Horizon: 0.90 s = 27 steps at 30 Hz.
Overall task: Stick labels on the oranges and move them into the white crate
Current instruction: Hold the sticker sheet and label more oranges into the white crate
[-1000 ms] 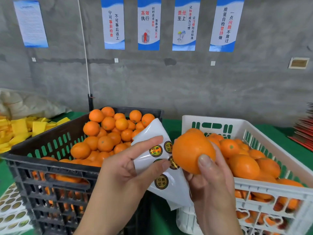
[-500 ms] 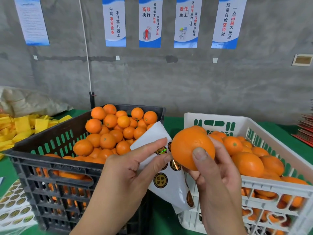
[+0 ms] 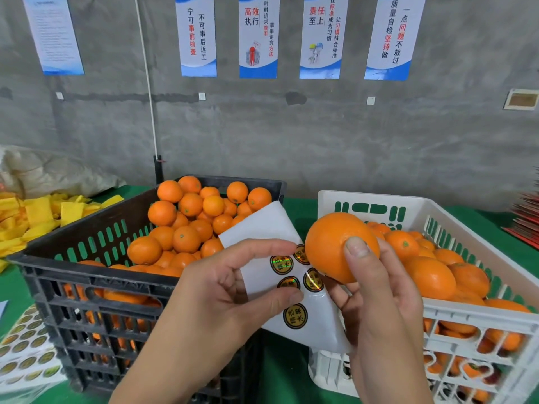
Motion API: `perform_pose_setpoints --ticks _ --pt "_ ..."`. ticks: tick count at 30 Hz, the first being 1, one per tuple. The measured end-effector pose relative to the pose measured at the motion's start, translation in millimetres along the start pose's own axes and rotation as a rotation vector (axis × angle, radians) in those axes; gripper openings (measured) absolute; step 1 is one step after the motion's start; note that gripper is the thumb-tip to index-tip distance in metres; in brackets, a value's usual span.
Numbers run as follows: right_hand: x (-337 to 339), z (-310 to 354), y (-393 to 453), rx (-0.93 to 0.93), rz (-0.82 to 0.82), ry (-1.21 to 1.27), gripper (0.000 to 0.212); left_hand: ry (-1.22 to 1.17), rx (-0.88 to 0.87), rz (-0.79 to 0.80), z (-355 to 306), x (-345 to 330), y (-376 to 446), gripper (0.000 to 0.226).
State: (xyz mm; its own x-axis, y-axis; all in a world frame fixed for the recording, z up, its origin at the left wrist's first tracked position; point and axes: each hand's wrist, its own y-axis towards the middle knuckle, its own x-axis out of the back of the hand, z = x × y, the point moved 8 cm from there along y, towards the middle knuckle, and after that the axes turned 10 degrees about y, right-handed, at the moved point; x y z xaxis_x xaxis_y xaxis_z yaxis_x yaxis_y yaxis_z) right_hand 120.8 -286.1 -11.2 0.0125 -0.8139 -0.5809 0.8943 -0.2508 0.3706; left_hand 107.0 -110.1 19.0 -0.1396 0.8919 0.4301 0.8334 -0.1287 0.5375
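Since half a second ago, the right hand (image 3: pixel 379 298) has turned the orange (image 3: pixel 335 246) a little, so its thumb now lies more across the front of the fruit, and the left hand (image 3: pixel 233 290) has slid on the label sheet (image 3: pixel 262 228), with the thumb now lower and covering part of one label.

Right hand grips the orange, thumb on its front and fingers curled behind it, just above the near left corner of the white crate (image 3: pixel 472 319). The orange touches the right edge of the label sheet. Left hand pinches the sheet between the thumb below and the fingers above; the sheet stands tilted, to the left of the white crate, in the gap between it and the black crate (image 3: pixel 87 287). Several round gold and black labels (image 3: pixel 295 316) stay on the sheet, near the orange. I cannot see any label on the held orange.

White crate is on the green counter (image 3: pixel 300 205) and holds many oranges (image 3: pixel 431 275). Left of the white crate, just beside it, the black crate is piled high with more oranges (image 3: pixel 186 217). Further left of it, at the lower edge of the view, other sheets of labels (image 3: pixel 26 354) lie flat. Yellow pieces (image 3: pixel 38 214) lie on the counter far to the left of the white crate. Behind the crates is a grey wall with posters (image 3: pixel 258 36).
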Motion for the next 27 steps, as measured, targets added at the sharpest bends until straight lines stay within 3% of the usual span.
perform_pose_setpoints --ticks 3,7,10,13,18,23,27 --pt "-1 0 1 -0.002 -0.003 0.009 0.052 -0.055 0.02 0.024 2 -2 0 0.039" --pt "-2 0 2 0.011 -0.009 0.012 0.074 -0.035 0.031 -0.001 5 -2 -1 0.036" --pt "-2 0 3 0.019 -0.017 0.02 0.072 -0.001 -0.01 -0.035 2 1 0 0.029" --pt "0 -1 4 0.016 -0.024 0.001 0.072 0.019 -0.106 -0.093 -8 3 -1 0.02" --pt "1 -2 4 0.024 -0.028 -0.028 0.072 0.264 -0.295 -0.202 -28 5 -3 0.016" --pt "-2 6 0 0.077 -0.009 -0.084 0.076 -0.05 -0.093 -0.23 -2 10 1 0.008" --pt "-10 16 -5 0.18 0.063 -0.114 0.052 -0.128 0.004 -0.268 8 11 3 0.006"
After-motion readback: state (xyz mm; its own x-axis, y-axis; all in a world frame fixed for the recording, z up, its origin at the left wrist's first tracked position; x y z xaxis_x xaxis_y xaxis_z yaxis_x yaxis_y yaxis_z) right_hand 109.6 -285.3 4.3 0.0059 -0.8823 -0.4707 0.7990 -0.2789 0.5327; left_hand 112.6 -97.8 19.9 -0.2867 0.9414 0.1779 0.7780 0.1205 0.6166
